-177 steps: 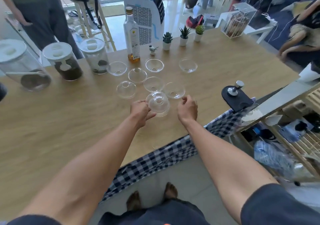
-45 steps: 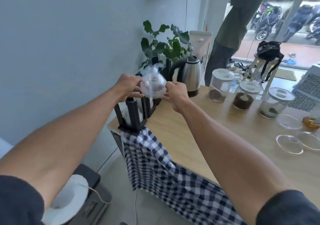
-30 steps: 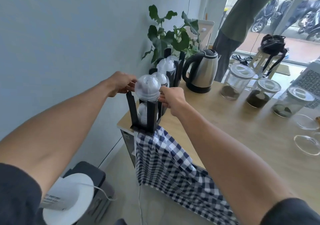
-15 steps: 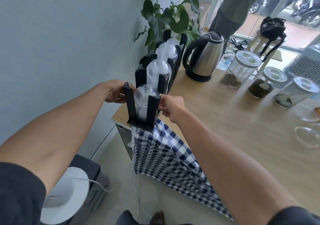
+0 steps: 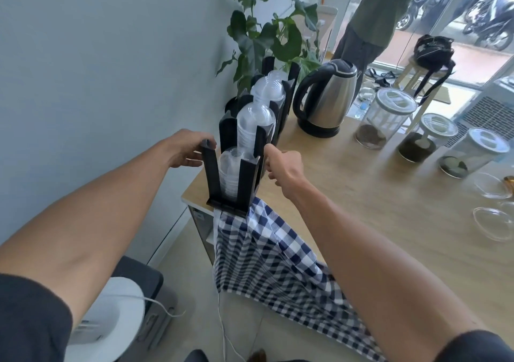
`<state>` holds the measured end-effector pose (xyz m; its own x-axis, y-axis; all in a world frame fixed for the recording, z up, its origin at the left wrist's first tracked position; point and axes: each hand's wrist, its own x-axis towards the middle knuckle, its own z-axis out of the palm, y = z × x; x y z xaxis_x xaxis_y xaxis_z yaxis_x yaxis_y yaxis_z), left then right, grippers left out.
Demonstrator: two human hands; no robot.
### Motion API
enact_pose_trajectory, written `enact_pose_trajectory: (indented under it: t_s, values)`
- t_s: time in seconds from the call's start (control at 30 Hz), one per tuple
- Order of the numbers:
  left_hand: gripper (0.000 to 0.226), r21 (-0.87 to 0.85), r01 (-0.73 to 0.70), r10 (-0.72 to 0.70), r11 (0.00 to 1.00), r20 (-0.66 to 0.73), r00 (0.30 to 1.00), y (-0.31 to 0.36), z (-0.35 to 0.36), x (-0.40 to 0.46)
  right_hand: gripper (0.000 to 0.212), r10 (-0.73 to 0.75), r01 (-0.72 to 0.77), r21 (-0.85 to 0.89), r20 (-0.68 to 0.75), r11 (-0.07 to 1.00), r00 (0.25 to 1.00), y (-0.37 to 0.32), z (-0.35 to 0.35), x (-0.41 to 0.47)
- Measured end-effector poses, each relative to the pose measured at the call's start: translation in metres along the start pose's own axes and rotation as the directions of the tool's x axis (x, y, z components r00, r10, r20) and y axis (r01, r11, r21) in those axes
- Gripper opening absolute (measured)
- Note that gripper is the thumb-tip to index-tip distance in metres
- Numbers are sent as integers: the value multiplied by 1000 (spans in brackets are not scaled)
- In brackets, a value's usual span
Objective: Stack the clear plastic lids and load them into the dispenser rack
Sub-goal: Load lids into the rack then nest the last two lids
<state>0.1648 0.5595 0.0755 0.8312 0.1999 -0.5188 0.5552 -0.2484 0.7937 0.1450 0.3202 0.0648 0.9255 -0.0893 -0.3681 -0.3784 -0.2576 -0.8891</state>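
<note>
A black dispenser rack point(image 5: 212, 175) with several upright slots stands at the left end of the wooden table point(image 5: 361, 208). Its nearest slot holds a stack of clear dome lids point(image 5: 230, 168), sunk between the posts. Taller lid stacks point(image 5: 254, 127) fill the slots behind. My left hand point(image 5: 185, 150) rests against the rack's left post, fingers apart, holding nothing. My right hand point(image 5: 283, 165) hovers at the rack's right side, fingers curled and empty, one fingertip by the post. Loose clear lids point(image 5: 492, 226) lie at the table's far right.
A steel kettle point(image 5: 326, 100) stands just behind the rack, then three lidded jars point(image 5: 388, 116). A leafy plant point(image 5: 267, 36) rises behind the rack by the wall. A checked cloth point(image 5: 278, 264) hangs off the table edge. A person point(image 5: 372, 19) stands beyond.
The lid stack came from the table over to the rack and went down into the nearest slot. Both hands have let go of it and eased outward.
</note>
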Motion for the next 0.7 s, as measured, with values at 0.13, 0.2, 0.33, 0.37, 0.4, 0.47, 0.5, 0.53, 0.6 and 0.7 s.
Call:
enact_pose_trajectory:
  t_s: [0.13,0.2,0.33,0.37,0.4,0.47,0.5,0.53,0.6,0.7]
  values:
    - [20,164,-240,267,957,-169,949,47,1,-22,36,-284,263,-172,-110,949,953,-26,-26,-8]
    - [36,352,-333,418,874,-199,886,67,7,-32,31,-413,368,-285,-118,885,903,-35,-40,-7]
    - [72,685,-411,582,601,-23,813,95,37,-50,57,-555,422,-608,-38,673,831,-35,-75,-4]
    - [74,733,-423,605,532,20,796,99,48,-52,59,-570,417,-647,-33,638,821,-32,-86,-3]
    - [73,767,-438,626,469,60,777,103,61,-53,61,-577,402,-679,-38,614,816,-27,-97,-1]
    - [69,807,-461,651,369,130,748,110,90,-54,69,-556,336,-740,-61,582,829,-13,-121,2]
    - [70,819,-471,657,329,159,737,112,105,-55,72,-542,302,-764,-74,570,837,-5,-133,2]
    - [73,824,-482,660,298,187,728,115,121,-56,74,-530,273,-779,-88,565,843,2,-147,2]
    - [77,815,-514,653,268,239,719,120,156,-58,73,-510,219,-789,-135,574,850,19,-176,3]
    - [79,794,-556,621,247,311,720,128,214,-62,78,-457,99,-802,-231,590,859,44,-225,1]
